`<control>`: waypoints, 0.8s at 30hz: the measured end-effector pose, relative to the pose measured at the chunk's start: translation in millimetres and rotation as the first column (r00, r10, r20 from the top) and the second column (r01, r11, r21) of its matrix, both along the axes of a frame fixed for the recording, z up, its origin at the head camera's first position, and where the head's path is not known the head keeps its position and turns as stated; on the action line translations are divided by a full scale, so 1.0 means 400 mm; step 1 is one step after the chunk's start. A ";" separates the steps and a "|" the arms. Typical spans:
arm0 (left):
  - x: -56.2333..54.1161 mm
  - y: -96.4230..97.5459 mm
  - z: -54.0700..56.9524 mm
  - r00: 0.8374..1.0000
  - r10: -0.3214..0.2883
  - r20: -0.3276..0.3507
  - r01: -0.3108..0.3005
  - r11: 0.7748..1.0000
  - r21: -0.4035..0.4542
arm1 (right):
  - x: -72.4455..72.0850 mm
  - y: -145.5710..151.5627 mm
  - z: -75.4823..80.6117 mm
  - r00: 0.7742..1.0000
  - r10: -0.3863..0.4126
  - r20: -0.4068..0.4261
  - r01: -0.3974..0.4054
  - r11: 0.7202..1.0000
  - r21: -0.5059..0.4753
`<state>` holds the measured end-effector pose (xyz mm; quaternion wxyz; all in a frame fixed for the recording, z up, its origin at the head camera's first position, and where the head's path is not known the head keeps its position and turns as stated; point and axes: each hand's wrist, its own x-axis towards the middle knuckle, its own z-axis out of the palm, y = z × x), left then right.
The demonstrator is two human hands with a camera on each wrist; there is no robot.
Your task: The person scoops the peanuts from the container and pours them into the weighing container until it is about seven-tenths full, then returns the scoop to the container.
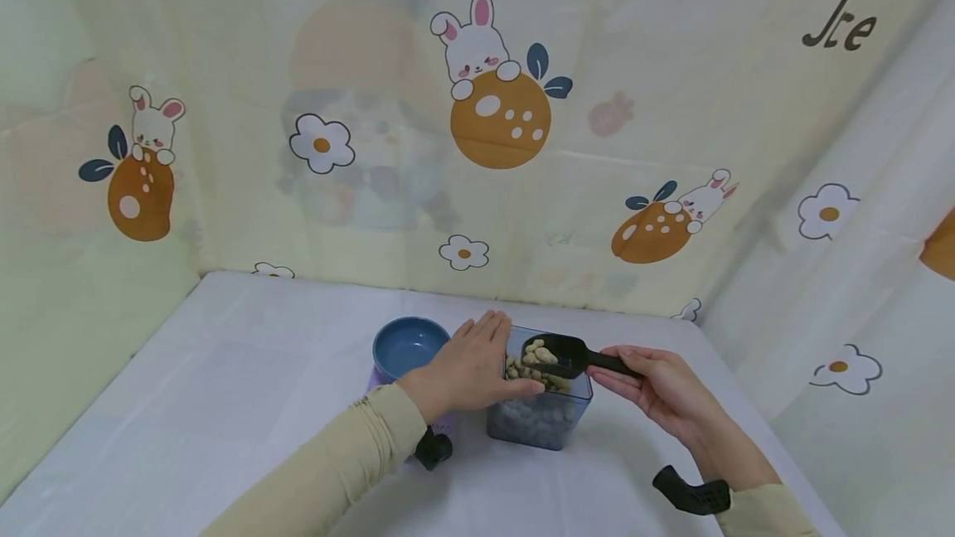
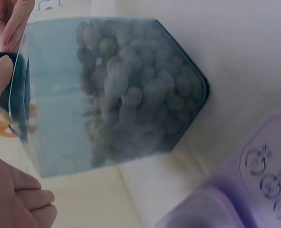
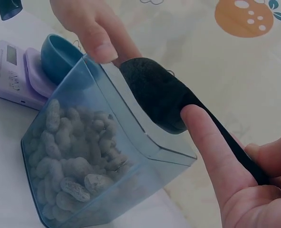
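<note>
My right hand holds a black scoop by its handle, with the index finger stretched along it in the right wrist view. Several unshelled peanuts lie in the scoop, which is over the open top of a clear blue plastic box. More peanuts fill the lower part of that box. My left hand is at the box's left rim, fingers straight and together, thumb reaching over the near side of the opening.
Left of the box, a blue bowl sits on a lilac kitchen scale, partly behind my left forearm in the head view. A white cloth covers the table. Printed curtains stand behind it and at both sides.
</note>
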<state>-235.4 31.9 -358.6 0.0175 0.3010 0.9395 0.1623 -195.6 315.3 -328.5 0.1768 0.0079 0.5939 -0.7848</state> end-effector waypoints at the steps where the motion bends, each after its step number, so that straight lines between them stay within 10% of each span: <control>1: 0.000 -0.007 0.002 1.000 0.004 0.003 -0.004 1.000 0.004 | -0.001 -0.003 0.002 1.000 0.001 0.000 -0.001 1.000 0.000; 24: -0.006 -0.206 0.003 0.993 0.117 -0.014 -0.117 0.993 0.024 | -0.046 -0.121 0.055 0.995 0.057 -0.080 -0.052 0.997 0.061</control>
